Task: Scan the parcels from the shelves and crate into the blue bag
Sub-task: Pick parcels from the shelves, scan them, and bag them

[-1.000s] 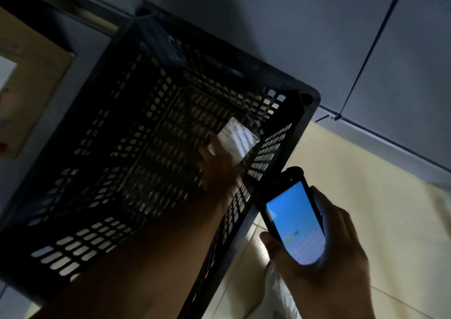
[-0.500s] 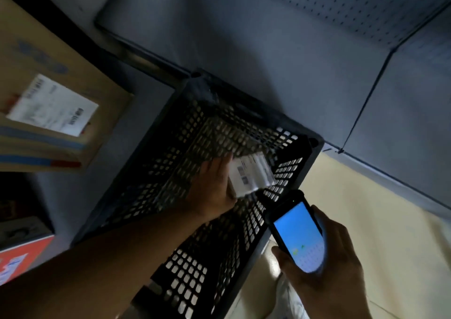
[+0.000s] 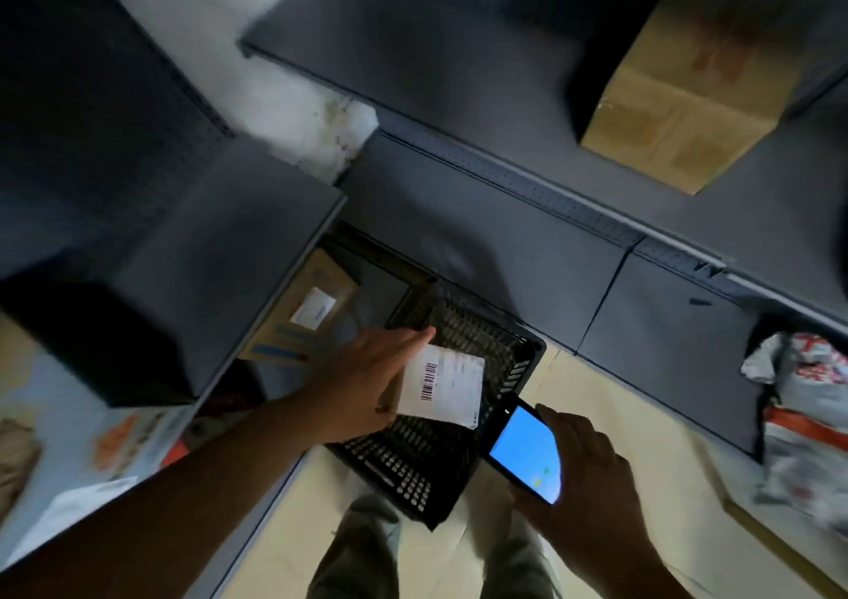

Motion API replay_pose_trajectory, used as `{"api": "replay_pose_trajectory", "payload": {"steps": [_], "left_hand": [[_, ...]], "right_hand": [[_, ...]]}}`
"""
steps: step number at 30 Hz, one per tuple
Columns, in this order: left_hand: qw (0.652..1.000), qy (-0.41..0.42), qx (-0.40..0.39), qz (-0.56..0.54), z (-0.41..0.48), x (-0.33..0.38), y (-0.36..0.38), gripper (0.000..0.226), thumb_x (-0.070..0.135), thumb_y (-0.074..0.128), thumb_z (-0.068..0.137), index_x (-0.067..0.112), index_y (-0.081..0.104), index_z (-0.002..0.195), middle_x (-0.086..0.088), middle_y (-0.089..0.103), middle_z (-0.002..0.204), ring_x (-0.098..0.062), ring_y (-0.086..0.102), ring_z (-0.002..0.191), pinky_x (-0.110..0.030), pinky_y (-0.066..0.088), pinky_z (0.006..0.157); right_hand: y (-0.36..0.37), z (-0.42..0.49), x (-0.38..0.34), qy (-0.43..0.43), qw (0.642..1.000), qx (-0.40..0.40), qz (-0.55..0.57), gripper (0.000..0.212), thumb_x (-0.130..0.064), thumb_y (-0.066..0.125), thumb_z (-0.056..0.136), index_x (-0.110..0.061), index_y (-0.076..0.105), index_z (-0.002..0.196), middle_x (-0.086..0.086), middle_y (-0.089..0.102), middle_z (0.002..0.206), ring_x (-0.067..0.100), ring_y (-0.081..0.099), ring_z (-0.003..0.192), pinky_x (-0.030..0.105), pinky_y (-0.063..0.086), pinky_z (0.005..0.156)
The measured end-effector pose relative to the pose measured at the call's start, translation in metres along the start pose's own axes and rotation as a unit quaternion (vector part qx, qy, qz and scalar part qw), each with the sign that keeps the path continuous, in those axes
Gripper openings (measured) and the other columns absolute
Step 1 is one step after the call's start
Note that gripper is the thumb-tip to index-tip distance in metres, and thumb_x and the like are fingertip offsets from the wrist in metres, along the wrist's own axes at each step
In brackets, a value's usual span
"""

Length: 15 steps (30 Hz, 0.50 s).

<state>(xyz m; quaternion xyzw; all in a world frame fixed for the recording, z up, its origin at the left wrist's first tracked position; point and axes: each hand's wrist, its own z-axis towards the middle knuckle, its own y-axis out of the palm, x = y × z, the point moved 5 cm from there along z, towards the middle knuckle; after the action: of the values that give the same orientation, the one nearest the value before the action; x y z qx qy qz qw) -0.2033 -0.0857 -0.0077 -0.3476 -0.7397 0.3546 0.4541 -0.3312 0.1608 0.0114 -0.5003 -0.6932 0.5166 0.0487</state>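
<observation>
One parcel [image 3: 440, 385], label up, is gripped by the left hand [image 3: 362, 387] above the black crate [image 3: 463, 415]; a handheld scanner [image 3: 523, 451] is clasped in the right hand [image 3: 583, 474]. Barcode [image 3: 429, 380] should be squared to the scanner's window and held steady.

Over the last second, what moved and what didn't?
The left hand lifted the small parcel up out of the black crate, turning its barcode label up beside the scanner. The view pulled back and up, bringing shelves and a cardboard box into sight. Unchanged: left grip on the parcel, right hand holding the lit scanner, crate on the floor.
</observation>
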Motion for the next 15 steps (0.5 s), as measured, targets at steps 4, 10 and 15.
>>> {"api": "replay_pose_trajectory", "payload": {"steps": [4, 10, 15], "left_hand": [[1.000, -0.001, 0.004, -0.027, -0.053, 0.048, -0.058, 0.122, 0.018, 0.081, 0.075, 0.042, -0.004, 0.160, 0.009, 0.026, 0.161, -0.016, 0.021, 0.147, -0.036, 0.031, 0.119], [0.995, 0.011, 0.090, 0.031, -0.115, 0.100, -0.129, 0.121, 0.019, 0.082, 0.074, 0.039, 0.000, 0.161, 0.004, 0.026, 0.160, -0.017, 0.024, 0.145, -0.037, 0.029, 0.118], [0.976, -0.080, 0.200, -0.017, -0.181, 0.132, -0.171, 0.122, 0.028, 0.087, 0.069, 0.038, 0.007, 0.161, 0.006, 0.028, 0.157, -0.016, 0.032, 0.141, -0.031, 0.033, 0.113]], "right_hand": [[-0.057, -0.052, -0.043, -0.020, 1.000, 0.021, -0.007, 0.082, -0.057, 0.066, 0.058, -0.030, 0.052, 0.134, -0.007, 0.058, 0.123, 0.022, 0.057, 0.104, 0.037, 0.044, 0.083], [-0.110, -0.098, -0.079, -0.097, 0.992, 0.069, -0.049, 0.077, -0.068, 0.061, 0.062, -0.032, 0.053, 0.130, -0.007, 0.061, 0.119, 0.018, 0.058, 0.103, 0.041, 0.053, 0.088], [-0.143, -0.115, -0.107, -0.158, 0.987, 0.039, -0.008, 0.091, -0.075, 0.068, 0.062, -0.037, 0.040, 0.139, -0.012, 0.052, 0.132, 0.011, 0.052, 0.116, 0.037, 0.051, 0.099]]}}
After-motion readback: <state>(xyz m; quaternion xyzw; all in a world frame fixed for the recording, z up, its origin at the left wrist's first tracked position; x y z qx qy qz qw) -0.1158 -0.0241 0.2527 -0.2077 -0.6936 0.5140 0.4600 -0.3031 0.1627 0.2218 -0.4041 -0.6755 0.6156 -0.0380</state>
